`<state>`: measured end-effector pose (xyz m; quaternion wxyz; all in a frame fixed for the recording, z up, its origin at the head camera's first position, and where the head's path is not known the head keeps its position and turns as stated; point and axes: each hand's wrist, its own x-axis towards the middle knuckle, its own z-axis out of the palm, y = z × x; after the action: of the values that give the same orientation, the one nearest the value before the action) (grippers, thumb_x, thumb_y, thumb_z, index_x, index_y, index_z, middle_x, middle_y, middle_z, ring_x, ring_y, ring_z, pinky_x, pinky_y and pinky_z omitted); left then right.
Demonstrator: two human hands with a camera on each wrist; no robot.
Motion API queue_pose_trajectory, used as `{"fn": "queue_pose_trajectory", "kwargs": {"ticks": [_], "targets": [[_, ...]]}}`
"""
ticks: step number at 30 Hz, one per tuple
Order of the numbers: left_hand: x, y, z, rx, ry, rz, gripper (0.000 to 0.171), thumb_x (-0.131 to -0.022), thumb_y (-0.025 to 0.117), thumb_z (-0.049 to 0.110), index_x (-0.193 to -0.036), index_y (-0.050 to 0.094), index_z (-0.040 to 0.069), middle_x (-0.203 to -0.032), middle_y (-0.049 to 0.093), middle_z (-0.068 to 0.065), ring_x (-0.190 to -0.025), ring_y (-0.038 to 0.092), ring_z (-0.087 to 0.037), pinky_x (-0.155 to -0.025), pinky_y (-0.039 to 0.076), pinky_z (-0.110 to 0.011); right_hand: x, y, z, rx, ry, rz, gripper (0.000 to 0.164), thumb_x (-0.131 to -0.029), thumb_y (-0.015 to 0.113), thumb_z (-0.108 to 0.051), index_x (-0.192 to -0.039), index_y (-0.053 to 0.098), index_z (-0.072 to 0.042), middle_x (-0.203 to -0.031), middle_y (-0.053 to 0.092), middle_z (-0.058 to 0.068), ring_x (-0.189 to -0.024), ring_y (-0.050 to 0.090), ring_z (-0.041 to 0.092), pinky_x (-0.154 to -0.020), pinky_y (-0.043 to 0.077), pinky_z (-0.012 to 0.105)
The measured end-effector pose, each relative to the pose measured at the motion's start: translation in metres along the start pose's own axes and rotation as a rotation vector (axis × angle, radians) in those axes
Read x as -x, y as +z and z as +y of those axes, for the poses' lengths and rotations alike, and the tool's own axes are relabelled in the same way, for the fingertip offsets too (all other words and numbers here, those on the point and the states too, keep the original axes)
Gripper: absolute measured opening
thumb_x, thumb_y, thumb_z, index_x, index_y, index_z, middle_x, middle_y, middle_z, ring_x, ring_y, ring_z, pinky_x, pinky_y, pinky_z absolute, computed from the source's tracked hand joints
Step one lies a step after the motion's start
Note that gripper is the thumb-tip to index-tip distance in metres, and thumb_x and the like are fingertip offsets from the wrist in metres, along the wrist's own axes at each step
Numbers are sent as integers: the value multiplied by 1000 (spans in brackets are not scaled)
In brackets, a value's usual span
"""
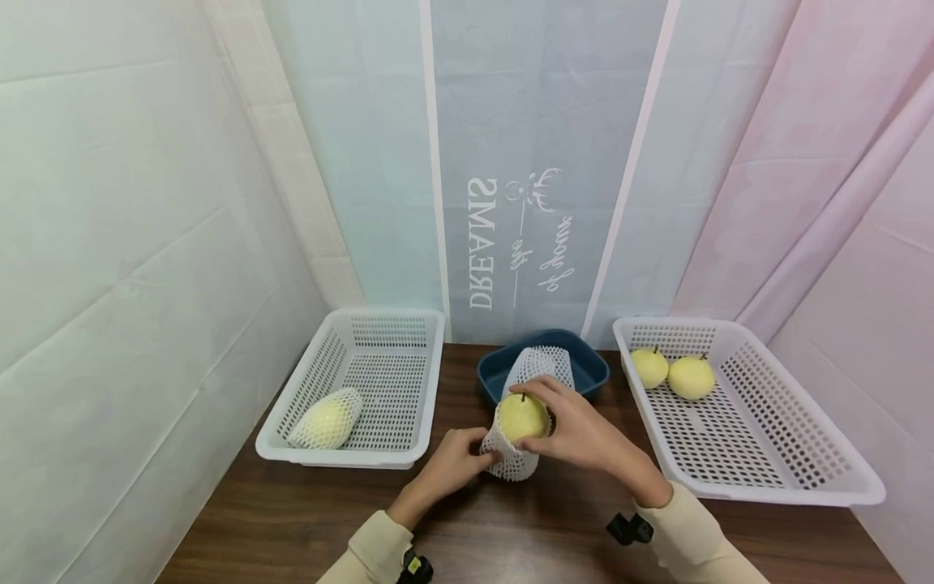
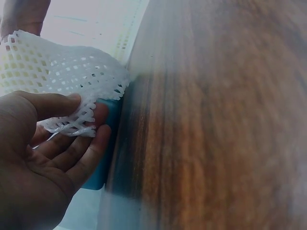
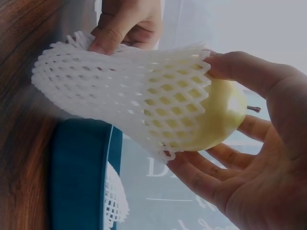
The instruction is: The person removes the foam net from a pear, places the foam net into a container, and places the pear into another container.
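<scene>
A yellow pear (image 1: 523,417) with a dark stem sits partway inside a white foam net sleeve (image 3: 96,81), its stem end bare. My right hand (image 1: 584,430) grips the pear around its stem end, thumb on one side and fingers on the other, touching the sleeve's rim. With thumb and fingers, my left hand (image 2: 53,139) pinches the lower part of the sleeve, which hangs loose below the pear. Behind the hands is a dark blue basin (image 1: 594,373) with more white foam net sleeves (image 1: 543,365) in it.
On the left stands a white plastic basket (image 1: 430,389) with one sleeved pear (image 1: 326,422) inside. Another white basket (image 1: 773,487) on the right has two bare pears (image 1: 691,378) at its far end. All rest on a brown wooden table (image 1: 467,527), with fabric hanging behind.
</scene>
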<state>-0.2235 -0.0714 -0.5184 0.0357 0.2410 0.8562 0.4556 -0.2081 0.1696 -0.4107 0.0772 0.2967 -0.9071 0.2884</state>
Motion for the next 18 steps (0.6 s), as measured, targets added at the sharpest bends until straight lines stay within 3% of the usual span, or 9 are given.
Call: {"fn": "queue_pose_trajectory", "kwargs": {"ticks": [9,18], "targets": [[1,1,0,15,-4,3,22,-97,76,20,-119,78,16,-117,80,1,-99,68,-4,-88,58,-30,-3,-8,2,17,-17,21,74,-78,97,-31,-143,63,-21,-133,62,-1,-113,63,17,-91,57,41],[1,2,-1,60,14,10,26,-102,72,24,-125,76,14,-122,79,-2,-109,72,-9,-91,61,-36,-6,-19,4,3,19,37,73,-79,96,-30,-143,63,-17,-141,62,7,-125,63,27,-95,58,50]]}}
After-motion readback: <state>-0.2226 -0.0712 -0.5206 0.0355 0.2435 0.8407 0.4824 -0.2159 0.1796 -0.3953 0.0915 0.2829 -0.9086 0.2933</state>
